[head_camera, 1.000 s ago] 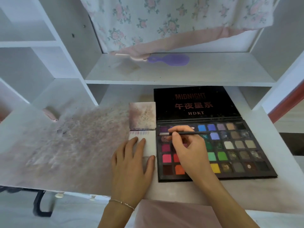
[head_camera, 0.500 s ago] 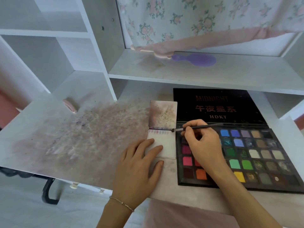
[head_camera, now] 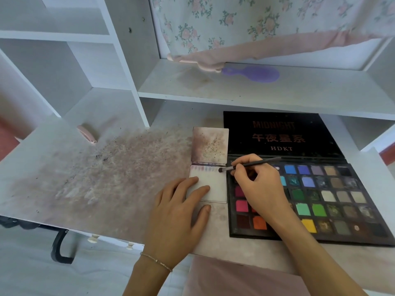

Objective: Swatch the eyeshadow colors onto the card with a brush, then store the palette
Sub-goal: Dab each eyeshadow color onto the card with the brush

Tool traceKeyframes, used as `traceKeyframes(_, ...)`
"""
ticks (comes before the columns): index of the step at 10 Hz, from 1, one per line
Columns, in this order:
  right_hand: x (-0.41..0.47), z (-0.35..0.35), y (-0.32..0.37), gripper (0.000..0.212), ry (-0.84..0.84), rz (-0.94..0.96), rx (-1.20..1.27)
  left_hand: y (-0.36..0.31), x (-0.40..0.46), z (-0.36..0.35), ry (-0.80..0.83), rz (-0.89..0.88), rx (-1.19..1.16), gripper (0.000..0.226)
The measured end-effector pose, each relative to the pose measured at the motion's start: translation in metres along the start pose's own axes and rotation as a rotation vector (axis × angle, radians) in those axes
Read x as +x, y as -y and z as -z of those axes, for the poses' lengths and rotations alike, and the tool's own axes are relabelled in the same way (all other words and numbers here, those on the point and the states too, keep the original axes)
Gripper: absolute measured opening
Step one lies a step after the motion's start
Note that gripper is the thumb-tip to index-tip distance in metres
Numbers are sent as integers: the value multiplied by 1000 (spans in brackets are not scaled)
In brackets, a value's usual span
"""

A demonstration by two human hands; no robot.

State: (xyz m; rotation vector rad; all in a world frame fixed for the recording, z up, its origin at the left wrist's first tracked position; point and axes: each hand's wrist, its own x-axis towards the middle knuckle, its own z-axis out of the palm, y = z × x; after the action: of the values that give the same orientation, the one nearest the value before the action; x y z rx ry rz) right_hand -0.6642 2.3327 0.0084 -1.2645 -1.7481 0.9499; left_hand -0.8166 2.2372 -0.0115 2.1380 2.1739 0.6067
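Right-hand grip (head_camera: 259, 184) clamped on a thin dark brush (head_camera: 249, 164), bristle tip touching the right end of a row of faint pink and purple swatches along the top edge of a white card (head_camera: 213, 186). Left-hand grip (head_camera: 175, 212) apart, fingers laid flat, pressing the card's lower left corner onto the powder-stained surface (head_camera: 96, 178). Just right of the card, touching it: an open eyeshadow palette (head_camera: 333, 199), black lid folded back flat, many coloured pans showing. Above, on a white shelf (head_camera: 267, 90), a purple hairbrush (head_camera: 254, 74).
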Motion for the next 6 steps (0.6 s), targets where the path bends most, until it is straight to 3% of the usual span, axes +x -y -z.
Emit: traceKeyframes(6, 1, 0, -1, 19, 5, 27, 5, -2, 0, -2, 22, 74, 23, 41)
